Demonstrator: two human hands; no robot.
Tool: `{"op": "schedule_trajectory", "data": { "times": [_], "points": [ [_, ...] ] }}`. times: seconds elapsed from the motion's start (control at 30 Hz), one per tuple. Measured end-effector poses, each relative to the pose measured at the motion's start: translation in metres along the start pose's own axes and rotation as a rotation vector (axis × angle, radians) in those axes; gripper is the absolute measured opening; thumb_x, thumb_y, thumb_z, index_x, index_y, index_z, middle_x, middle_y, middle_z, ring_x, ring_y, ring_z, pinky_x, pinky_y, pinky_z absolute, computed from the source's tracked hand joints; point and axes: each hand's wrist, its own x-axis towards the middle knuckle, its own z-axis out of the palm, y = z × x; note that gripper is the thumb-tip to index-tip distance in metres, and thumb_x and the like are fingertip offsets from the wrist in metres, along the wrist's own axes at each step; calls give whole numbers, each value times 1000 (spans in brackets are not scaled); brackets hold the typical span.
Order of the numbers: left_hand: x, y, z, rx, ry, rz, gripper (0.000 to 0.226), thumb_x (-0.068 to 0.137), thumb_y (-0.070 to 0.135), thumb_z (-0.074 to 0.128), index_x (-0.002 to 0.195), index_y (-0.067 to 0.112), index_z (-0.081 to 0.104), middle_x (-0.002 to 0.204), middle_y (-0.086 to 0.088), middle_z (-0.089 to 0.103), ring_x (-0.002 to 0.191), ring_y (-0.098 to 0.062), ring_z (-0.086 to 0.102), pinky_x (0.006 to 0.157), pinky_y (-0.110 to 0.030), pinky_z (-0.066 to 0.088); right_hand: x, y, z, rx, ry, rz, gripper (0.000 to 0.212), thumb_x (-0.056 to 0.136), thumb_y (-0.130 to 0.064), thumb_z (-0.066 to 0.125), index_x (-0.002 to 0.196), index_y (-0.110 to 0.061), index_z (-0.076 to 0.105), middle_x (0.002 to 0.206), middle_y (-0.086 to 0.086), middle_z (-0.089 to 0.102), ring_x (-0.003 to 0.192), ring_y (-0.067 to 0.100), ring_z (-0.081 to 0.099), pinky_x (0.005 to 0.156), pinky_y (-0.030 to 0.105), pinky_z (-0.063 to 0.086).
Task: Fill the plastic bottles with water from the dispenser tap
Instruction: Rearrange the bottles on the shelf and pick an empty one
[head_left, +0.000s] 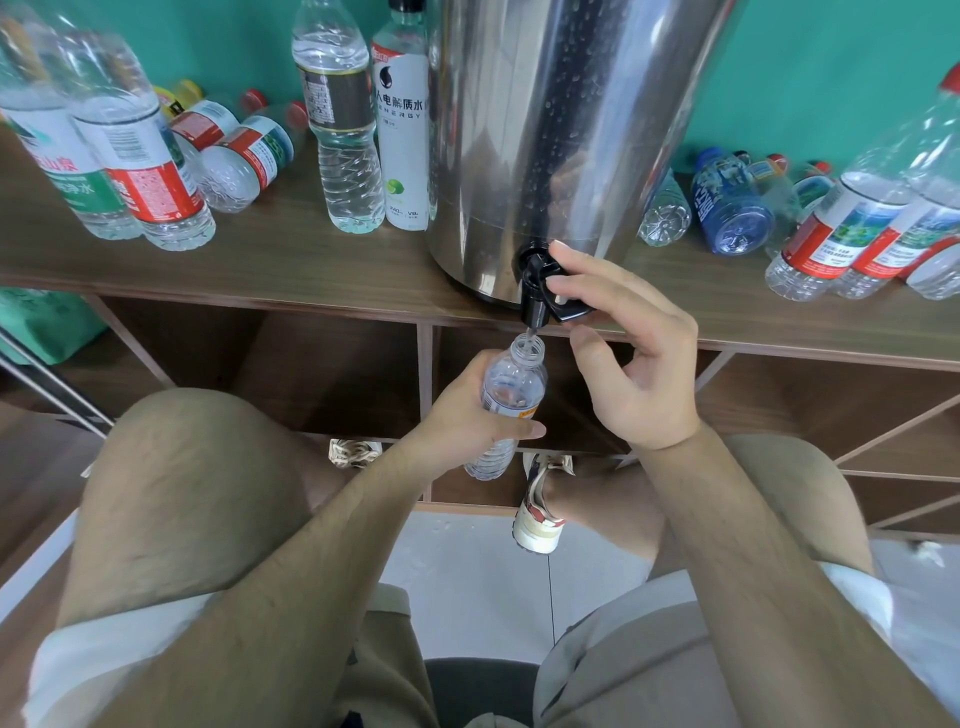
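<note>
Left hand (467, 410) around bottle (511, 389) under tap (537, 291) (right hand (634, 364) on lever (571, 309))

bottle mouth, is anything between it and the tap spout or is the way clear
Nothing visible. The uncapped bottle is held by the left hand with its mouth directly below the tap spout, and a thin stream runs straight in. The right hand rests its fingers on the tap lever, off to the side.
</note>
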Motion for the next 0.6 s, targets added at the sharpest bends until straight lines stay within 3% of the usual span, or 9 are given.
{"op": "schedule_trajectory", "data": {
  "times": [0.27,0.43,0.6],
  "points": [
    [0,1,0,4,0,-7,81,73,25,95,135,39,44,123,16,63,116,-10,63,102,-33,52,1,-2,0,-12,0,7,41,86,16,54,122,6,71,142,20,64,131,23,65,92,27,57],
    [-1,2,1,15,12,-19,81,72,29,95,131,47,41,121,22,61,111,-5,62,83,-17,47,1,-4,2,-5,17,5,28,98,-10,65,121,5,72,139,19,65,126,18,66,86,22,58],
    [-1,2,1,24,14,-26,81,73,30,95,131,48,41,120,23,60,110,-2,61,80,-15,44,2,-5,4,-2,36,6,25,100,-13,68,120,1,71,137,15,67,123,18,67,83,22,58]
  ]
}}
